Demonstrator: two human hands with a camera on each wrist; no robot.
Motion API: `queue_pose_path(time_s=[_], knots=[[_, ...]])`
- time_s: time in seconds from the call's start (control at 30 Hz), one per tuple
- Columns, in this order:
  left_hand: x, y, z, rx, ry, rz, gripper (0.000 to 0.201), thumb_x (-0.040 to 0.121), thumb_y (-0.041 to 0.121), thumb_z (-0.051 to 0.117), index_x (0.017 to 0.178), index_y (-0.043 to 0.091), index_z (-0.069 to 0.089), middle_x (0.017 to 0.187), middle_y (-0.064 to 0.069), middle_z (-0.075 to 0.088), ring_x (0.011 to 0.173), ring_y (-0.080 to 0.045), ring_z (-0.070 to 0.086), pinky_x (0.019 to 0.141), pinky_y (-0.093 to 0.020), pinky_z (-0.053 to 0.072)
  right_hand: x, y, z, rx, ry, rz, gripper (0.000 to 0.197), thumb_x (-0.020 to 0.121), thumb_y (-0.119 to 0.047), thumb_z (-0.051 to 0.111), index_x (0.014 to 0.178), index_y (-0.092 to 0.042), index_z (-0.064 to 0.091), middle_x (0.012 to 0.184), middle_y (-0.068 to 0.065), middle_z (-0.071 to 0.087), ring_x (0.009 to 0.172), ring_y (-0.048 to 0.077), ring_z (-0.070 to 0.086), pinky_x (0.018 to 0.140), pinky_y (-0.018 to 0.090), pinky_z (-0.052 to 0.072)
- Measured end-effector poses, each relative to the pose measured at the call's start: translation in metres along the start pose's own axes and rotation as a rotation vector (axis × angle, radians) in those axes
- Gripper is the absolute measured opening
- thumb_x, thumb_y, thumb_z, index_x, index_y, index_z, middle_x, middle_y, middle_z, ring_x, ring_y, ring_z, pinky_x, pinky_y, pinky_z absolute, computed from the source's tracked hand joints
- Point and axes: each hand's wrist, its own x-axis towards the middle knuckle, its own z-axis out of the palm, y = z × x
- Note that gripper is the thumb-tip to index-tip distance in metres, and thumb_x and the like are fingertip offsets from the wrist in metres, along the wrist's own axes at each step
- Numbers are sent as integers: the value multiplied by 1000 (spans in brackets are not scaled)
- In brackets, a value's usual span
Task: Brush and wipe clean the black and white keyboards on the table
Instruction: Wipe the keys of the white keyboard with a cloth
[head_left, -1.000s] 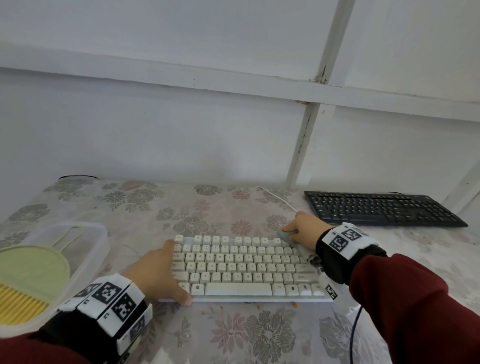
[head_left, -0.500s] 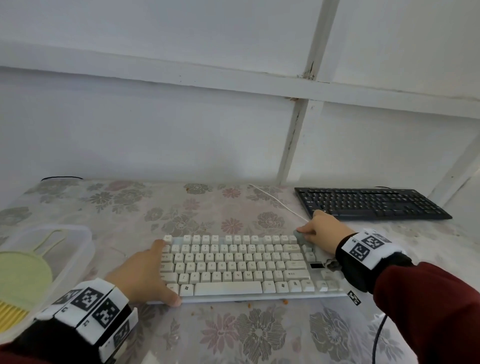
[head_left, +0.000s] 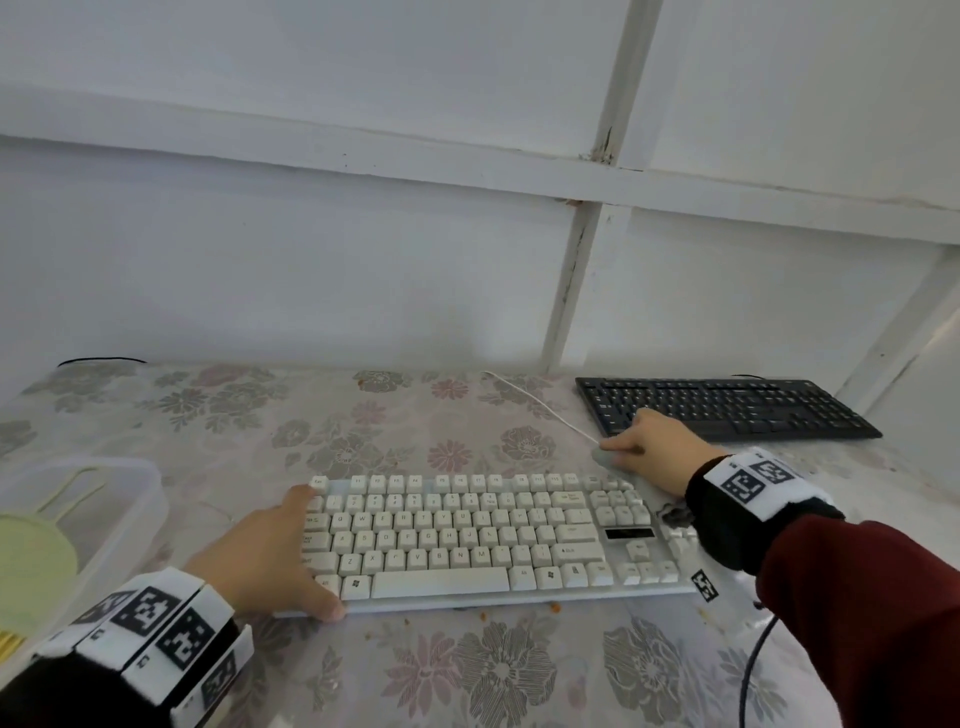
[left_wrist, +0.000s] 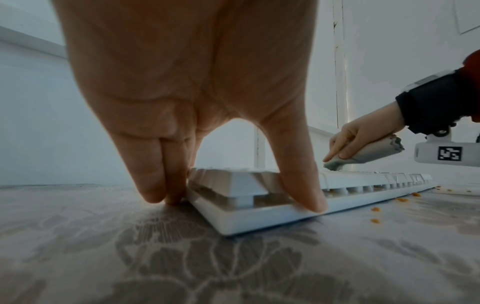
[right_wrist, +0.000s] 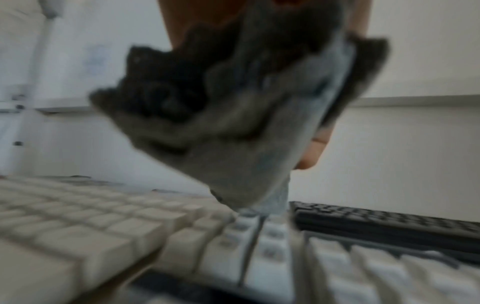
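Observation:
The white keyboard (head_left: 467, 540) lies on the flowered tablecloth in front of me. My left hand (head_left: 260, 561) steadies its near left corner: in the left wrist view the straight fingers (left_wrist: 155, 181) press at the left side and the thumb (left_wrist: 301, 185) presses on the front edge of the white keyboard (left_wrist: 363, 181). My right hand (head_left: 644, 441) grips a bunched grey cloth (head_left: 605, 457) and holds it down at the keyboard's far right corner. The right wrist view is blurred and shows the cloth (right_wrist: 233, 133) above the keys. The black keyboard (head_left: 727, 410) lies at the back right.
A clear plastic box (head_left: 130, 499) at the left holds a green dustpan (head_left: 31, 551). Orange crumbs (head_left: 556, 605) lie along the white keyboard's front edge. A white cable (head_left: 540, 405) runs to the back, and a black cable (head_left: 753, 660) hangs near my right sleeve. The wall is close behind.
My right hand has slid the cloth to the right along the white keyboard's far edge to its right corner. The left hand has stayed on the left corner.

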Motion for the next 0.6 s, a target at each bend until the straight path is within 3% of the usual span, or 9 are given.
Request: queue_pose_path(time_s=[0.13,0.23,0.3,0.33,0.43,0.5,0.6], knots=[[-1,0,-1,2,-3,6,116,54,50,82,141,21,12,112,8,50,98,-9,52,81,-17,45,-3,-14,17,-80,-58,-20,35,98,-34,45,125,-21,61,93,-1,35,79,12,43,62,14,29],[-1,0,-1,4,-3,0,117,53,49,83,142,21,11,113,8,50,99,-10,51,83,-18,44,8,-8,18,-131,-61,97,31,98,-28,45,117,-15,66,101,3,33,86,20,41,75,21,31],[-1,0,-1,-2,1,-6,118,53,49,83,142,21,11,114,7,50,99,-10,51,85,-19,45,17,2,17,-120,-41,185,24,97,-20,47,97,-5,66,102,5,32,92,25,47,75,24,32],[-1,0,-1,-3,4,-4,118,53,49,83,142,22,11,113,7,50,99,-10,51,86,-20,45,19,8,15,-116,-33,204,21,96,-17,48,94,-6,66,102,5,32,99,28,50,75,25,33],[0,-1,0,-8,7,2,118,52,49,83,142,22,11,111,8,51,99,-10,52,87,-21,46,15,25,6,-118,-10,146,30,98,-18,47,123,-21,63,103,0,30,97,26,49,81,28,36],[1,-2,0,-8,2,1,118,51,50,83,142,22,12,113,7,52,99,-10,53,87,-21,47,5,30,5,-68,11,113,31,98,-21,49,127,-24,60,104,-1,29,97,25,50,79,22,34],[1,-2,1,8,-2,2,120,50,52,82,142,23,10,116,8,53,100,-9,53,87,-21,47,-8,32,17,-82,-20,63,31,97,-25,49,126,-25,61,101,-1,34,87,18,46,60,14,28]])
